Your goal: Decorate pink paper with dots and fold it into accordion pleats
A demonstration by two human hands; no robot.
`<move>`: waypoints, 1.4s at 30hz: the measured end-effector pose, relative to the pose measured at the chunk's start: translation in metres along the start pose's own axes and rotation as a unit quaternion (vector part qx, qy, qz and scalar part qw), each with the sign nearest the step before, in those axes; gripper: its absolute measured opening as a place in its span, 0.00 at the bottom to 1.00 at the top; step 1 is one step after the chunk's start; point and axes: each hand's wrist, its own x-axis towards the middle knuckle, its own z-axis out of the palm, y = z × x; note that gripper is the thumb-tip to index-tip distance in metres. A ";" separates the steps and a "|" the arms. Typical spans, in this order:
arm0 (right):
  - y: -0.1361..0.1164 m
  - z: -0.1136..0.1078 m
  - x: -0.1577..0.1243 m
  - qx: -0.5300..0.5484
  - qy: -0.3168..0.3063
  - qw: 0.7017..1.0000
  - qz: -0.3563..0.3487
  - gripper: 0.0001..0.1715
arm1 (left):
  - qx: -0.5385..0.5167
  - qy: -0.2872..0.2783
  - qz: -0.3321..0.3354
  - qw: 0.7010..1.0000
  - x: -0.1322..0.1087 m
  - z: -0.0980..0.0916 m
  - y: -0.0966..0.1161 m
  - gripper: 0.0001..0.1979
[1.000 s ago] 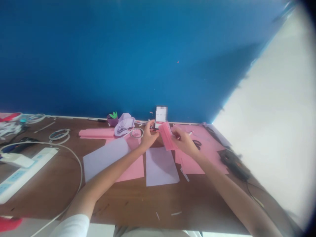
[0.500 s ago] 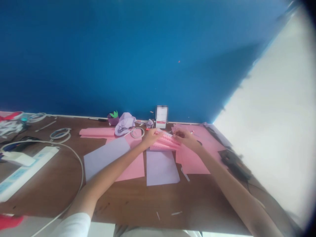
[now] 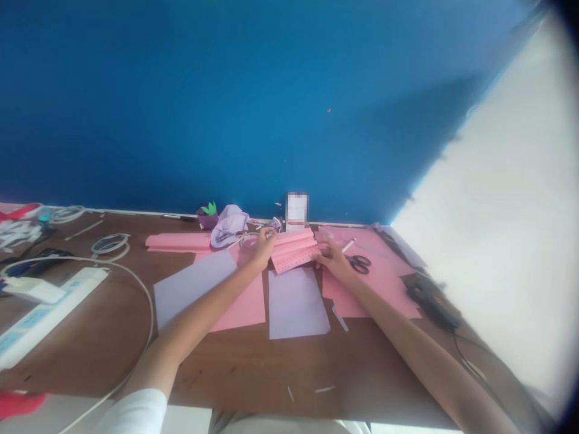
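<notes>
Both my hands hold a pleated pink paper (image 3: 295,251), folded like an accordion, just above the brown table (image 3: 253,361). My left hand (image 3: 263,245) pinches its left end with the fingers closed. Closed on the right end is my right hand (image 3: 332,258). The pleats are spread out between the two hands. Flat lilac sheets (image 3: 296,301) and pink sheets (image 3: 242,307) lie under and around the hands.
A phone (image 3: 297,211) leans on the blue wall behind the paper. Scissors (image 3: 359,263) and a pen (image 3: 347,245) lie right of my right hand. A power strip (image 3: 40,310) with a white cable, tape rolls (image 3: 109,245) and a black tool (image 3: 429,298) are also on the table.
The folded pink strip, held upright in my right hand a second ago, has come down and been pulled open into spread pleats between both hands.
</notes>
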 end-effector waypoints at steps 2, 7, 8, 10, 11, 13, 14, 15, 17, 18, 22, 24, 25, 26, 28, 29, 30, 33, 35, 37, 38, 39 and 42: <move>0.007 0.001 0.000 0.001 0.032 0.999 -0.008 0.23 | 0.047 0.036 0.044 0.997 -0.004 0.001 0.004 0.23; 0.011 0.002 -0.003 0.027 0.079 0.996 -0.029 0.15 | 0.192 -0.004 0.288 0.938 -0.027 0.004 0.017 0.17; 0.010 0.002 -0.004 0.031 0.079 0.996 -0.030 0.13 | 0.222 -0.055 0.329 0.916 -0.032 0.006 0.018 0.14; 0.008 0.001 -0.004 0.035 0.088 0.995 -0.034 0.10 | 0.280 -0.176 0.401 0.854 -0.042 0.011 0.019 0.12; 0.008 0.001 -0.004 0.037 0.095 0.994 -0.038 0.08 | 0.303 -0.214 0.424 0.826 -0.046 0.014 0.019 0.13; 0.008 0.000 -0.004 0.045 0.106 0.992 -0.044 0.07 | 0.342 -0.243 0.448 0.789 -0.050 0.019 0.019 0.14; 0.008 -0.001 -0.004 0.052 0.108 0.992 -0.043 0.08 | 0.364 -0.234 0.454 0.779 -0.050 0.020 0.018 0.15; 0.009 -0.001 -0.004 0.060 0.106 0.992 -0.039 0.09 | 0.386 -0.218 0.457 0.771 -0.049 0.021 0.018 0.15; 0.010 0.000 -0.003 0.074 0.100 0.992 -0.029 0.11 | 0.430 -0.180 0.460 0.756 -0.047 0.021 0.017 0.12; 0.011 0.000 -0.002 0.077 0.097 0.992 -0.027 0.11 | 0.448 -0.167 0.461 0.748 -0.046 0.021 0.017 0.11; 0.013 0.003 0.001 0.050 0.089 0.994 -0.043 0.12 | 0.486 -0.144 0.457 0.730 -0.044 0.018 0.015 0.11; 0.015 0.003 0.002 0.015 0.098 0.994 -0.053 0.13 | 0.495 -0.147 0.453 0.727 -0.043 0.019 0.014 0.12; 0.016 0.002 0.002 -0.003 0.104 0.993 -0.056 0.14 | 0.497 -0.150 0.450 0.727 -0.043 0.019 0.013 0.12; 0.016 0.002 0.002 -0.018 0.107 0.992 -0.058 0.14 | 0.497 -0.152 0.447 0.728 -0.042 0.019 0.012 0.12; 0.017 0.002 0.002 -0.027 0.103 0.993 -0.059 0.14 | 0.491 -0.153 0.442 0.735 -0.042 0.020 0.011 0.12; 0.017 0.002 0.002 -0.022 0.098 0.993 -0.058 0.15 | 0.486 -0.152 0.439 0.741 -0.042 0.020 0.010 0.12; 0.017 0.001 0.001 -0.014 0.088 0.994 -0.059 0.15 | 0.481 -0.148 0.436 0.746 -0.042 0.020 0.009 0.12; 0.017 0.001 0.001 -0.008 0.066 0.995 -0.069 0.18 | 0.476 -0.136 0.420 0.760 -0.041 0.020 0.008 0.12; 0.017 0.001 0.002 -0.032 0.071 0.995 -0.067 0.16 | 0.479 -0.129 0.403 0.769 -0.041 0.020 0.007 0.12; 0.017 0.001 0.002 -0.063 0.087 0.993 -0.057 0.15 | 0.482 -0.123 0.386 0.777 -0.040 0.020 0.007 0.11; 0.016 0.002 0.002 -0.077 0.095 0.991 -0.055 0.16 | 0.483 -0.120 0.381 0.779 -0.040 0.020 0.007 0.12; 0.016 0.002 0.002 -0.087 0.101 0.990 -0.055 0.17 | 0.484 -0.117 0.377 0.781 -0.040 0.020 0.008 0.12; 0.015 0.002 0.001 -0.100 0.107 0.987 -0.062 0.19 | 0.488 -0.113 0.386 0.775 -0.041 0.019 0.011 0.11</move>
